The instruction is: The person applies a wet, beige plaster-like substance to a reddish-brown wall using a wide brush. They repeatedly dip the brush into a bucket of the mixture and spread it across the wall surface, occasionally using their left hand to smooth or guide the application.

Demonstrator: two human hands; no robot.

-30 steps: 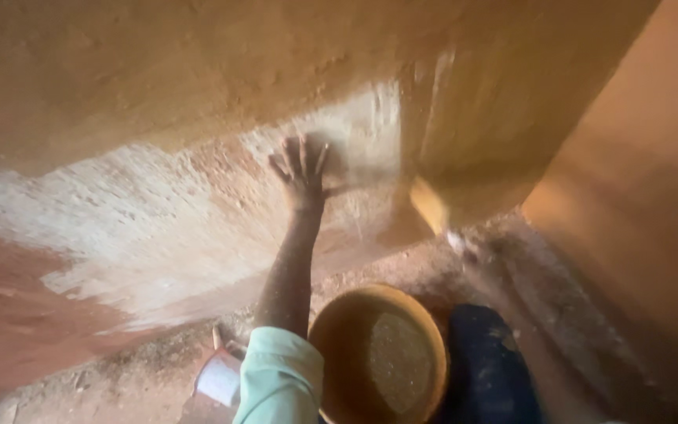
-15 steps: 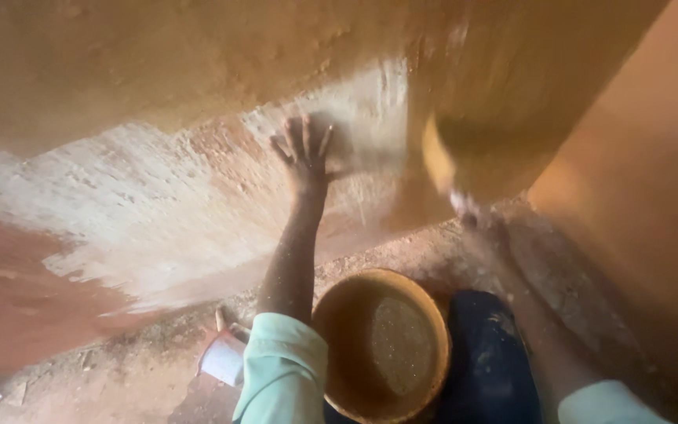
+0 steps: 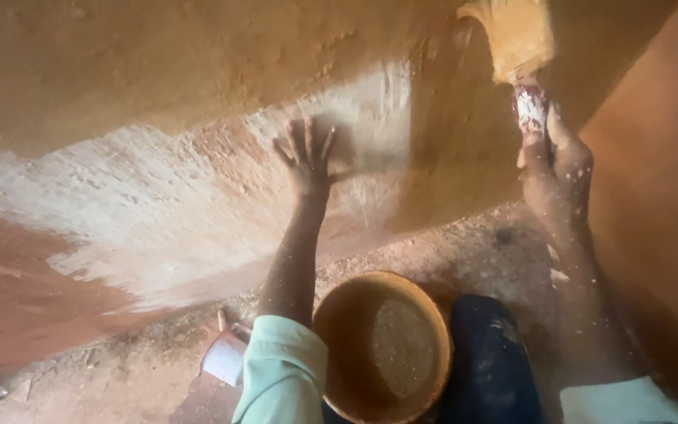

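My left hand (image 3: 308, 157) lies flat with fingers spread against an earthen wall (image 3: 158, 86), on a pale, rough patch (image 3: 158, 212) below the smoother ochre coat. My right hand (image 3: 555, 169) grips the handle of a wide brush (image 3: 515, 43) loaded with yellowish mud; its bristles touch the wall near the top right, by the inside corner. A round orange-brown bowl (image 3: 382, 345) with a wet, grainy mix stands on the ground between my arms, close to my dark-trousered knee (image 3: 488, 361).
A second reddish wall (image 3: 661, 196) closes the right side. A small white container (image 3: 225, 357) with a stick in it sits on the dirt floor left of my left sleeve. Loose earth and debris litter the floor (image 3: 72, 385).
My right hand has come into view and lifted the brush up the wall toward the top right. My left hand stays pressed on the pale patch.
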